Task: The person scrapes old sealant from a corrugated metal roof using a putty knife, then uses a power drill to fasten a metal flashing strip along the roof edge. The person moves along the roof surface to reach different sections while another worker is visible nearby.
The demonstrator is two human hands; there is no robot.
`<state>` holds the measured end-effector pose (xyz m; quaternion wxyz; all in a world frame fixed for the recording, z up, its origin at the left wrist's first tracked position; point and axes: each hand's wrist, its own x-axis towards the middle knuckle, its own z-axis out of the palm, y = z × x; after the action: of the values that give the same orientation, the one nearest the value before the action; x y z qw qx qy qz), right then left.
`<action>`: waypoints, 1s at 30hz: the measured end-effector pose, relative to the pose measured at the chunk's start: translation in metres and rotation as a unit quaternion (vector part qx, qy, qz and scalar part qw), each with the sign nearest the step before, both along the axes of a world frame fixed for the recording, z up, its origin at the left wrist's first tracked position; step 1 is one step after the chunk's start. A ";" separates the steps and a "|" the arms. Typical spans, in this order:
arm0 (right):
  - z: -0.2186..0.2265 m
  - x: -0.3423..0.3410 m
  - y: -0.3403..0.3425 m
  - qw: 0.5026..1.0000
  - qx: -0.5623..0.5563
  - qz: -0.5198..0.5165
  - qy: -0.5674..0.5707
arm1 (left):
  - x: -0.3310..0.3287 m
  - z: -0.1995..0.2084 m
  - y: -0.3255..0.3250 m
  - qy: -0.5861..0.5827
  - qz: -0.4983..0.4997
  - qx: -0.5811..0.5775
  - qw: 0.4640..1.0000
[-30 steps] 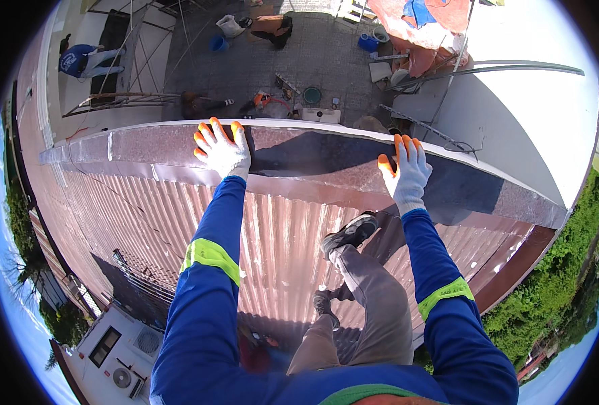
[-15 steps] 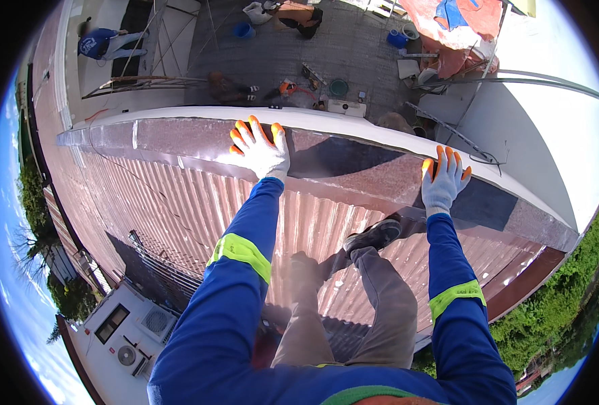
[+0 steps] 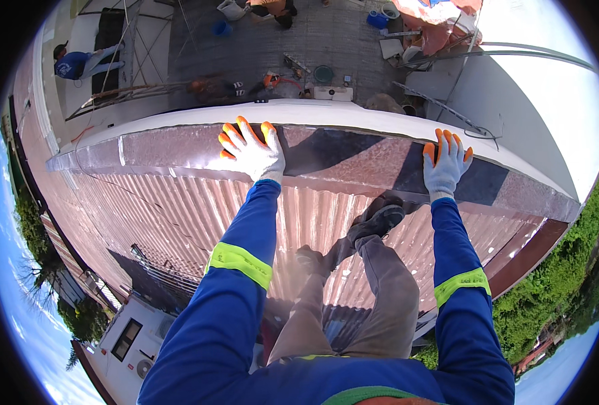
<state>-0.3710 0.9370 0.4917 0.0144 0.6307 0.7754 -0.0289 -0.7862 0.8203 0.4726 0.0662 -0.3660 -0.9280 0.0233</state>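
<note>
My left hand (image 3: 255,152), in a white glove with orange fingertips, lies with spread fingers on the reddish-brown metal capping (image 3: 353,162) along the roof's upper edge. Farther right, my right hand (image 3: 445,169) wears a matching glove and rests on the same capping, its fingertips reaching the white parapet edge (image 3: 394,125). Neither hand holds anything. Both arms stretch forward in blue sleeves with yellow-green bands. Below the capping, corrugated roof sheets (image 3: 198,209) slope toward me, and my dark shoe (image 3: 380,221) stands on them.
Beyond the parapet lies a lower grey floor (image 3: 205,54) with people, a blue bucket (image 3: 222,28), a green basin (image 3: 324,74) and a red tarp (image 3: 441,27). A person in blue (image 3: 73,64) is at far left. Thin cable (image 3: 131,192) crosses the roof. Green bushes (image 3: 535,304) border the right side.
The view has shifted slightly, so the lower floor sits higher in the picture. Both my hands stay on the capping, in nearly the same places.
</note>
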 end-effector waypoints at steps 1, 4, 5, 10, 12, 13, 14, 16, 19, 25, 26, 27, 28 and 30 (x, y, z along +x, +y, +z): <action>0.001 -0.001 0.000 1.000 -0.004 -0.001 0.000 | 0.000 0.000 0.000 -0.001 -0.001 -0.002 1.000; 0.004 -0.002 0.001 1.000 -0.008 0.001 0.006 | 0.000 0.001 0.001 0.002 -0.005 -0.008 1.000; 0.005 -0.003 0.001 1.000 -0.009 0.002 0.009 | -0.001 0.002 0.002 0.002 -0.001 -0.021 1.000; 0.004 -0.004 0.002 1.000 0.005 0.000 0.017 | -0.001 0.000 0.002 0.002 -0.001 -0.027 1.000; 0.003 -0.003 0.003 1.000 0.005 -0.002 0.008 | -0.002 0.000 0.003 0.006 -0.005 -0.018 1.000; 0.002 -0.003 0.002 1.000 0.011 0.005 0.015 | -0.002 0.000 0.002 0.008 -0.003 -0.027 1.000; 0.002 -0.003 0.003 1.000 0.012 0.007 0.016 | -0.002 -0.001 0.002 -0.007 -0.002 -0.010 1.000; 0.001 -0.002 0.003 1.000 0.012 0.011 0.017 | -0.002 -0.001 0.002 -0.037 0.004 0.004 0.999; 0.001 -0.001 0.003 1.000 0.009 0.013 0.015 | -0.002 0.000 0.002 -0.049 0.000 0.014 0.999; 0.001 0.000 0.002 1.000 0.003 0.017 0.011 | -0.001 0.000 0.002 0.010 -0.015 -0.003 1.000; 0.000 0.000 0.002 1.000 0.000 0.016 0.008 | -0.001 0.000 0.002 0.006 -0.013 -0.002 1.000; 0.000 0.000 0.002 1.000 -0.003 0.011 -0.005 | -0.001 0.000 0.002 0.004 -0.014 -0.002 1.000; 0.000 0.000 0.002 1.000 -0.004 0.012 0.004 | -0.001 0.001 0.002 0.003 -0.015 -0.001 1.000; 0.001 -0.001 0.002 1.000 -0.016 0.004 -0.014 | -0.002 0.002 0.002 0.003 -0.013 -0.013 1.000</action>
<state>-0.3718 0.9391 0.4922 0.0351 0.6275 0.7771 -0.0322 -0.7877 0.8219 0.4742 0.0648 -0.3790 -0.9224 0.0359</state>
